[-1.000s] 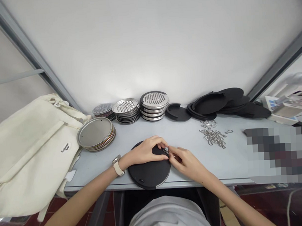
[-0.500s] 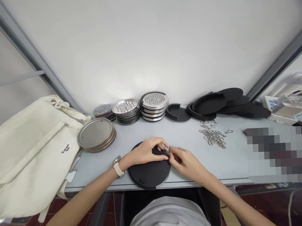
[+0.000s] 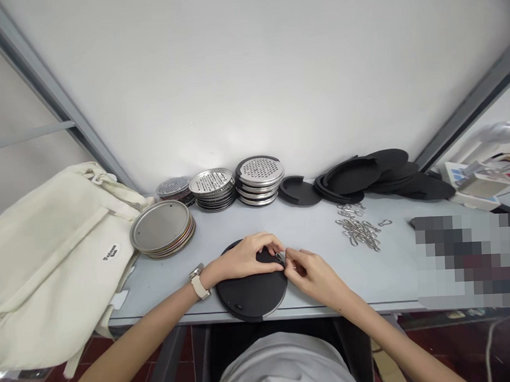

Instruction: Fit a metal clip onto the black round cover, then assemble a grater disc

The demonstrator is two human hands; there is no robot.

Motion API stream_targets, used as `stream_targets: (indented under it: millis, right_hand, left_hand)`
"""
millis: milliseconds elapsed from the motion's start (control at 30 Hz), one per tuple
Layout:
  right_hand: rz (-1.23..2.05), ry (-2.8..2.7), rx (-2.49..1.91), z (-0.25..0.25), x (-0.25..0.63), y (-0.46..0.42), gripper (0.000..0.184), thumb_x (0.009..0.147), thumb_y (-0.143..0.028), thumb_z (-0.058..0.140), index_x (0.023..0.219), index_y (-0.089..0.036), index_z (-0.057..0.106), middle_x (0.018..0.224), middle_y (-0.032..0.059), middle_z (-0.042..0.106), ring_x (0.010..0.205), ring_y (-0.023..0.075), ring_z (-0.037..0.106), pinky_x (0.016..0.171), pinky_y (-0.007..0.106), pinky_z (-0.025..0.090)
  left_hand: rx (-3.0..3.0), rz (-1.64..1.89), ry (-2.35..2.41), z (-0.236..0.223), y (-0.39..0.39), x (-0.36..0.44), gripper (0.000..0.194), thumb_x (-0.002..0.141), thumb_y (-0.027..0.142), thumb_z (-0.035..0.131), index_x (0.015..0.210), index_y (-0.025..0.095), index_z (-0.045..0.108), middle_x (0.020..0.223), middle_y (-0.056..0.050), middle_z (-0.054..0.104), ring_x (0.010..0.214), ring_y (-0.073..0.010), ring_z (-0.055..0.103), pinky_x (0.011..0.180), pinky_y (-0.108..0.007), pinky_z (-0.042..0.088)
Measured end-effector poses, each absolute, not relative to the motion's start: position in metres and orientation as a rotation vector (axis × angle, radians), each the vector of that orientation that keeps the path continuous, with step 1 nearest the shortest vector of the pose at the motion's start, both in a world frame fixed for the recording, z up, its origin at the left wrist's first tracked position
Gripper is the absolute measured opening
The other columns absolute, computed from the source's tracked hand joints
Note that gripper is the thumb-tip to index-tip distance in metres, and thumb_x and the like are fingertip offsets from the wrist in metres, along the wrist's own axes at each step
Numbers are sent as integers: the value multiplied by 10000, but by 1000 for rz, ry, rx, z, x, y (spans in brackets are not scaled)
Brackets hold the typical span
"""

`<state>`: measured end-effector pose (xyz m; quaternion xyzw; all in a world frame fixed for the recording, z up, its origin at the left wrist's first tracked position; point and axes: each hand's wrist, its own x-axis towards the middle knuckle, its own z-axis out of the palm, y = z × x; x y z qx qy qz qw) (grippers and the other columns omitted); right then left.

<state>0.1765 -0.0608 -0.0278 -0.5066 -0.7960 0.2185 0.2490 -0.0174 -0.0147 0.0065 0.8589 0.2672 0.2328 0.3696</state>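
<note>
Head: disc (image 3: 253,295) beneath hand (image 3: 250,255) (left)

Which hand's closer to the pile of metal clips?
Right. The right hand is at the right edge of the black disc, left of the pile of metal clips; the left hand is farther left, over the disc.

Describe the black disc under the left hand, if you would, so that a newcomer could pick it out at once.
On the grey table, go to the front edge. There lies a black disc, the left hand over it, the right hand at its right rim. Unlike the black discs by the wall, it has a metal clip at its rim, between the hands.
</note>
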Motion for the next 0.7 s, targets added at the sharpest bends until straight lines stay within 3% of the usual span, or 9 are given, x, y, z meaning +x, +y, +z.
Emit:
stream_targets:
  millis: [567,700]
  right_hand:
    - [601,-2197,-1327,-31,178,-61,190,955,-259,322,774,-236,376,616,-33,459,549,152,441,546,247,317]
    - [674,-2122,-1336,-30,177,-61,211,978,-308,291,783,-244,341,627,-41,439,547,151,422,556,249,330]
  left_hand:
    - [2222,625,708,4,-14,-18,301,775,304,692,1026,182,579,959,-40,556,885,-153,551,831,-289,459]
    - [2205,653,756,7,-16,-17,186,883,324,558,989,176,594,942,-38,578,861,-139,559,810,-272,454]
